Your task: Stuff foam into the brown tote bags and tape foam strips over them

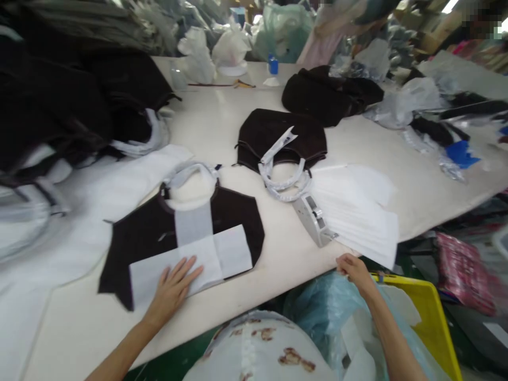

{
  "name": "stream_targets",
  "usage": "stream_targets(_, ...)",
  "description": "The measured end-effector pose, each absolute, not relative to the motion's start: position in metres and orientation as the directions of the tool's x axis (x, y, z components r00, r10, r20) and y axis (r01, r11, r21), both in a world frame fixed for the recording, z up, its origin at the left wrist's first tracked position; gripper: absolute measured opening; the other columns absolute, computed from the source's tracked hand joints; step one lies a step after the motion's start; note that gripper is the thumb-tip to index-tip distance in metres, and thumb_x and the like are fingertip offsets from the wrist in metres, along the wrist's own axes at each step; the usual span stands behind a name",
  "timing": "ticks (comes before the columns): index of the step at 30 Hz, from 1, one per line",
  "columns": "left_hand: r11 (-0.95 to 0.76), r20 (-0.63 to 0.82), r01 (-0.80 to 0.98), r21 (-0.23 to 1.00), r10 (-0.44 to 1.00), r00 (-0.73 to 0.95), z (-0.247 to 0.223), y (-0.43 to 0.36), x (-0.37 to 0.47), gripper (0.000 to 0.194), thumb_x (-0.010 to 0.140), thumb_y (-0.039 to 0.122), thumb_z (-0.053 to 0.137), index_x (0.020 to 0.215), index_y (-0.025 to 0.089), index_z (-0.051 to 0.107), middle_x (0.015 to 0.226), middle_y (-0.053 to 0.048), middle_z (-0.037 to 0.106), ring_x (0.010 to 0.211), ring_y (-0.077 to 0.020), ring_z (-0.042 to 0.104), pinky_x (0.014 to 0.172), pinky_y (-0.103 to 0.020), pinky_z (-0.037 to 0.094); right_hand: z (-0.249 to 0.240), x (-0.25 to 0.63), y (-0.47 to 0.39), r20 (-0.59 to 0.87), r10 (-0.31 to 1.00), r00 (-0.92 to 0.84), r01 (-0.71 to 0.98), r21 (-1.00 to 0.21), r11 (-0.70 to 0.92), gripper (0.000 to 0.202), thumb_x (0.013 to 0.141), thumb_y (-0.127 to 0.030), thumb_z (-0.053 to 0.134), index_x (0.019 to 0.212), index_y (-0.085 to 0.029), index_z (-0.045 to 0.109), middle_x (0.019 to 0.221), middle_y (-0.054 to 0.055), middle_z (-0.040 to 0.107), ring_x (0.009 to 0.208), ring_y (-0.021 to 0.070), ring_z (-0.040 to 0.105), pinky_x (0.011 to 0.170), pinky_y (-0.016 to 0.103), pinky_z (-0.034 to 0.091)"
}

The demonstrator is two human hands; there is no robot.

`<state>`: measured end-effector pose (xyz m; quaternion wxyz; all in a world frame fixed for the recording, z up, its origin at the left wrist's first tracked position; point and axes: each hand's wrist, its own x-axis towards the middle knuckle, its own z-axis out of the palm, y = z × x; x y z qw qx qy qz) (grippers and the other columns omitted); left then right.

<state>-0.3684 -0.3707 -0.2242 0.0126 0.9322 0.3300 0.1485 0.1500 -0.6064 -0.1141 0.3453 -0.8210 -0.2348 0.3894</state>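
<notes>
A dark brown bag (238, 211) lies flat on the table, its pale wrapped handle (190, 172) at the top. White paper (234, 248) lies across its lower part, and another strip runs up to the handle. My left hand (174, 283) rests on the paper with its fingers spread. Over the table's front edge, my right hand (351, 267) has its fingers curled together; whatever they hold, if anything, is too small to make out. Just above that hand stands a grey tape dispenser (313, 219), beside a stack of white paper sheets (357, 211).
A second dark bag (281, 132) with wrapped handles lies behind the dispenser, and another dark bag (313, 95) behind it. Dark bags (79, 100) are piled at the left. A yellow crate (428, 312) and blue plastic (321, 301) are below the front edge. A person's arm (337, 26) shows at the back.
</notes>
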Motion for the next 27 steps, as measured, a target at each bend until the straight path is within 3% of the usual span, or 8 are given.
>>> stream_targets(3,-0.754,0.197,0.643,0.139,0.657,0.728,-0.215,-0.377,-0.363,0.05,0.094,0.015,0.038,0.134,0.035,0.061,0.148,-0.003,0.054,0.142,-0.0206,0.043,0.122,-0.043,0.019,-0.103,0.12,-0.573,-0.537,0.751,0.385,0.081,-0.791,-0.607,0.045,0.076,-0.062,0.068,0.075,-0.019,0.058,0.063,0.0,0.061,0.052,0.0108,0.047,0.045,0.023,0.03)
stream_targets(7,-0.749,0.127,0.646,0.149,0.662,0.738,-0.212,-0.381,-0.361,0.056,0.092,0.008,0.036,0.135,0.034,0.061,0.149,-0.004,0.052,0.144,-0.0223,0.04,0.12,-0.047,0.021,-0.07,0.062,-0.495,-0.486,0.873,-0.045,0.253,-0.851,-0.46,0.037,0.079,-0.056,0.066,0.079,-0.019,0.063,0.068,0.002,0.065,0.059,0.0127,0.051,0.055,0.026,0.038)
stream_targets(10,-0.726,0.096,0.659,0.197,0.683,0.724,-0.21,-0.384,-0.361,0.059,0.09,0.006,0.038,0.138,0.034,0.058,0.15,-0.005,0.05,0.145,-0.0237,0.039,0.119,-0.051,0.023,-0.052,0.008,-0.431,-0.46,0.803,-0.379,0.416,-0.86,-0.297,0.025,0.086,-0.043,0.061,0.08,-0.019,0.064,0.071,0.0,0.065,0.066,0.0134,0.055,0.063,0.025,0.041)
stream_targets(13,-0.72,0.082,0.648,0.248,0.682,0.727,-0.206,-0.386,-0.359,0.06,0.089,0.006,0.04,0.139,0.035,0.056,0.152,-0.005,0.048,0.145,-0.025,0.038,0.118,-0.053,0.025,-0.045,-0.044,-0.379,-0.524,0.628,-0.575,0.64,-0.766,-0.054,0.014,0.088,-0.027,0.059,0.077,-0.019,0.063,0.07,-0.003,0.064,0.066,0.0113,0.056,0.063,0.023,0.038)
stream_targets(16,-0.717,0.086,0.638,0.282,0.681,0.727,-0.204,-0.387,-0.357,0.059,0.09,0.006,0.042,0.139,0.036,0.056,0.153,-0.005,0.047,0.144,-0.027,0.039,0.116,-0.056,0.027,-0.044,-0.087,-0.347,-0.62,0.461,-0.634,0.769,-0.567,0.295,0.013,0.09,-0.021,0.06,0.078,-0.02,0.064,0.077,-0.002,0.069,0.073,0.0121,0.06,0.062,0.023,0.034)
stream_targets(20,-0.699,0.094,0.636,0.328,0.694,0.714,-0.204,-0.389,-0.356,0.059,0.09,0.007,0.045,0.14,0.037,0.055,0.152,-0.005,0.049,0.144,-0.0274,0.04,0.117,-0.058,0.027,-0.054,-0.128,-0.327,-0.7,0.335,-0.631,0.7,-0.327,0.634,0.01,0.093,-0.023,0.06,0.09,-0.021,0.069,0.097,0.005,0.075,0.092,0.0188,0.067,0.062,0.024,0.037)
stream_targets(23,-0.681,0.093,0.636,0.364,0.706,0.702,-0.205,-0.391,-0.355,0.058,0.09,0.009,0.048,0.14,0.037,0.055,0.151,-0.005,0.049,0.143,-0.0285,0.041,0.116,-0.06,0.027,-0.067,-0.149,-0.32,-0.734,0.278,-0.619,0.607,-0.223,0.763,0.017,0.094,-0.019,0.056,0.101,-0.02,0.071,0.104,0.01,0.075,0.098,0.0227,0.069,0.067,0.028,0.046)
stream_targets(27,-0.669,0.101,0.63,0.394,0.713,0.694,-0.205,-0.392,-0.355,0.059,0.09,0.008,0.049,0.14,0.037,0.054,0.151,-0.005,0.05,0.143,-0.0294,0.042,0.116,-0.062,0.028,-0.084,-0.164,-0.318,-0.736,0.291,-0.611,0.586,-0.173,0.791,0.025,0.094,-0.009,0.049,0.101,-0.015,0.073,0.104,0.016,0.075,0.096,0.0248,0.071,0.073,0.033,0.052)
